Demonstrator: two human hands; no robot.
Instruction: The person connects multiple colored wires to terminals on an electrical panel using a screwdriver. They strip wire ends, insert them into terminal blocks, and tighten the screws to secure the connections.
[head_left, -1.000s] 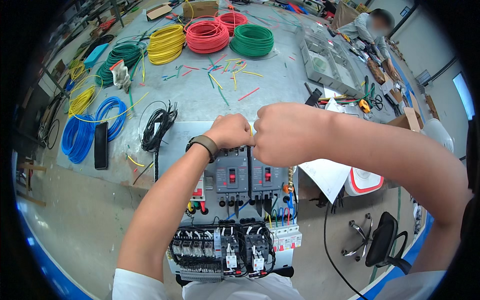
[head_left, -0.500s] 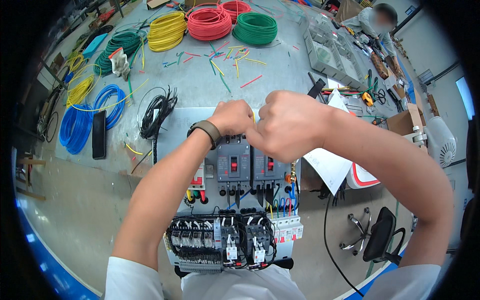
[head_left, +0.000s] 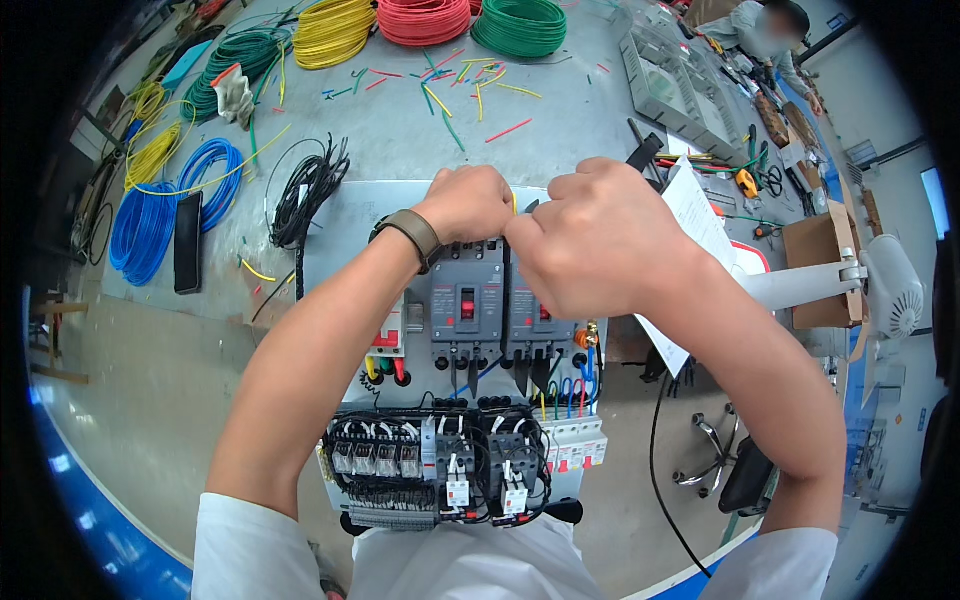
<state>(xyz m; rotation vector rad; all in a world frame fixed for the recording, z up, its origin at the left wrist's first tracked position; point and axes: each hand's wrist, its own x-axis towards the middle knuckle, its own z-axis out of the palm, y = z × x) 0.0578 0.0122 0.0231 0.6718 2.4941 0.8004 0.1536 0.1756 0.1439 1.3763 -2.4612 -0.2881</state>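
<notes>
Compared with a second ago, the whole scene sits higher in the view, and the yellow, red and green wire coils (head_left: 518,28) at the back are now cut by the upper edge. The right elbow has come inward, so that forearm slopes more steeply. The left hand (head_left: 467,205) and right hand (head_left: 605,235) stay together over the top of the panel (head_left: 345,205), and a small dark tip (head_left: 533,205) now shows between them.

A thin yellow strip (head_left: 515,203) stands between the two hands, right by the left fingers and just beside the right thumb. The fingers of both hands are curled inward; I cannot tell what they pinch. Just below them, fixed to the panel, are two grey breakers (head_left: 466,308) with red switches, the right one partly hidden by the right hand.

On the worktop (head_left: 400,140), a grey compartment tray (head_left: 680,128) lies to the right; its contents are too indistinct to name. Nearer the right edge, a cardboard box (head_left: 808,245) has its flaps open; its inside is unclear.
</notes>
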